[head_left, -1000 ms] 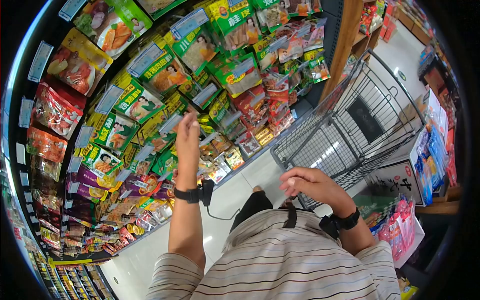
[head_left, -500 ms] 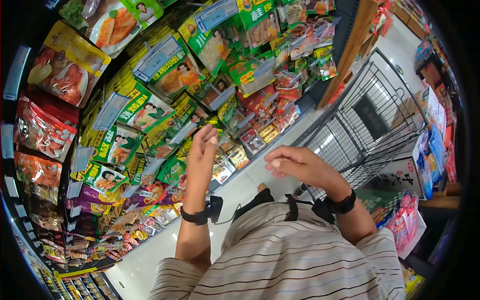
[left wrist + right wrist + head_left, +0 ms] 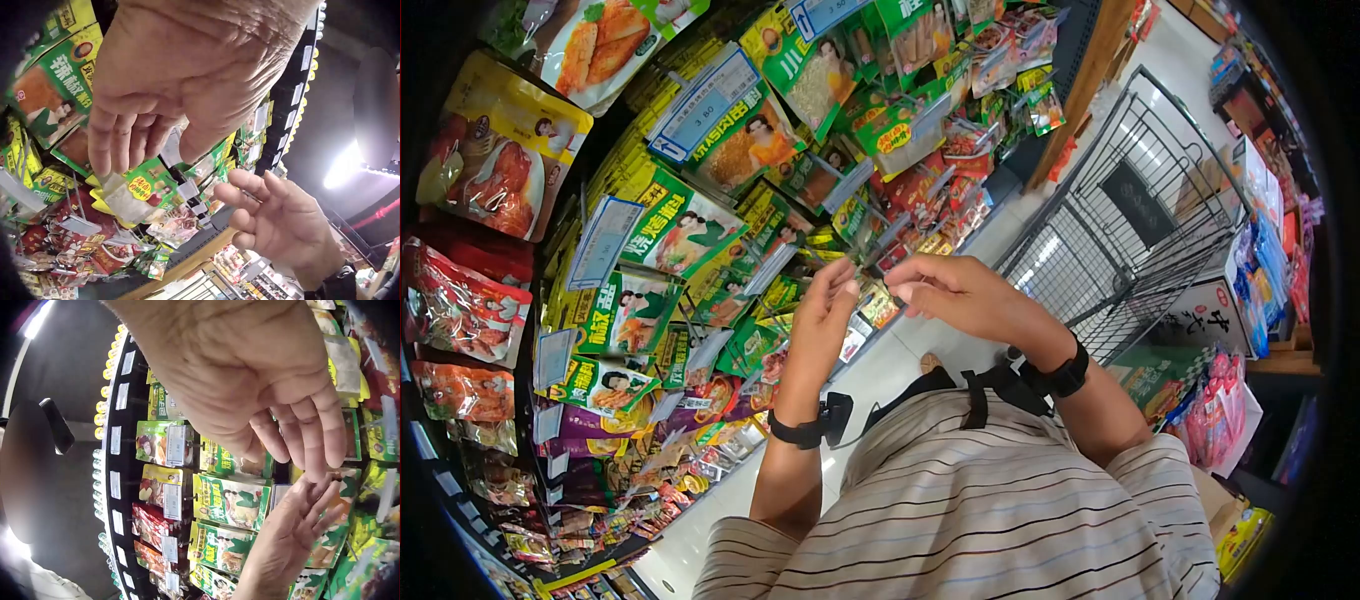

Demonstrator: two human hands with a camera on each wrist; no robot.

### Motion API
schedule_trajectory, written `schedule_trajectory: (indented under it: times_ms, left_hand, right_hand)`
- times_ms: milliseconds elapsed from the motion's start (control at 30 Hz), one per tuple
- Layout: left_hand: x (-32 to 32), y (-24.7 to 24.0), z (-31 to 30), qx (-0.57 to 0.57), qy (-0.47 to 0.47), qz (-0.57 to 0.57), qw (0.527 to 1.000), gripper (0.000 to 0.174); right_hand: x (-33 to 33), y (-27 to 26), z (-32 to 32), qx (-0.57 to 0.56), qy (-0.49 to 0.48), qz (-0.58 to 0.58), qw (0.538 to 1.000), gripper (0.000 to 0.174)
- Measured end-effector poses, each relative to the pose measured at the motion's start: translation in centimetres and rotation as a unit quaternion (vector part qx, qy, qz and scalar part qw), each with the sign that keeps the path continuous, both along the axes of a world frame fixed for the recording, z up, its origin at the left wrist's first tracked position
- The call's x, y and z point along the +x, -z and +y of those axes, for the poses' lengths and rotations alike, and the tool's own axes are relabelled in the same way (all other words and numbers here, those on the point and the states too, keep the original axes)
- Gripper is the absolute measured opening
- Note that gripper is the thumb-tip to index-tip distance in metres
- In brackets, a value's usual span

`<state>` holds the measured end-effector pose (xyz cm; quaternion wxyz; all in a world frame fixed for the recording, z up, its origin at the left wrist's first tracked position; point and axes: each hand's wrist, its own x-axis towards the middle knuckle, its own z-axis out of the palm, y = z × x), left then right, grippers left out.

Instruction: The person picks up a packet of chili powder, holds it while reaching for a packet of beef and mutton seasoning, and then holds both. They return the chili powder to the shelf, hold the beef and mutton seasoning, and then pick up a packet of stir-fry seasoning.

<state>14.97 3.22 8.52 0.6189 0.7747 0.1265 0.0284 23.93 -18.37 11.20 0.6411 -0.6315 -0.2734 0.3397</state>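
Note:
In the head view my left hand [image 3: 818,325] is held in front of a rack of hanging seasoning packets, its fingers loosely bent and holding nothing. My right hand [image 3: 960,292] is just to its right, fingertips close to those of the left, also empty. Green and yellow seasoning packets [image 3: 685,225] hang behind the left hand on hooks with price tags [image 3: 710,102]. Seen in the left wrist view, the left hand [image 3: 187,81] overlaps a green packet with a clear window [image 3: 142,194]. The right wrist view has the right hand [image 3: 262,387] above the left.
A wire shopping cart [image 3: 1140,210] stands on the tiled floor to the right. Beside it are a white box [image 3: 1200,310] and pink packages [image 3: 1215,410]. A wooden post [image 3: 1080,100] ends the rack. Larger food pouches [image 3: 500,150] hang at the left.
My two hands have come closer together, the left shifting rightward and the right rising. The rack looks nearer in the head view, its price tags larger than before.

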Motion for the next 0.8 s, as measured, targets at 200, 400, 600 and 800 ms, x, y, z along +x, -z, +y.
schedule_trajectory:
  times_ms: [200,400,600,800]
  left_hand:
    - [0.8,3.5,2.0,0.137,-0.013,-0.038,0.990,0.048]
    - [4.3,4.2,2.2,0.196,-0.065,-0.061,0.977,0.054]
    - [8.3,4.8,1.3,0.279,-0.120,-0.088,0.949,0.060]
    - [9.7,5.7,0.1,0.325,-0.119,0.011,0.938,0.038]
  right_hand:
    - [-0.7,1.4,0.7,0.013,0.014,-0.006,1.000,0.029]
    - [-1.0,1.7,0.0,-0.021,-0.002,0.007,1.000,0.027]
    - [-1.2,2.9,-2.5,-0.045,0.012,0.043,0.998,0.027]
    - [-0.8,8.3,-7.4,-0.112,0.064,0.114,0.985,0.028]
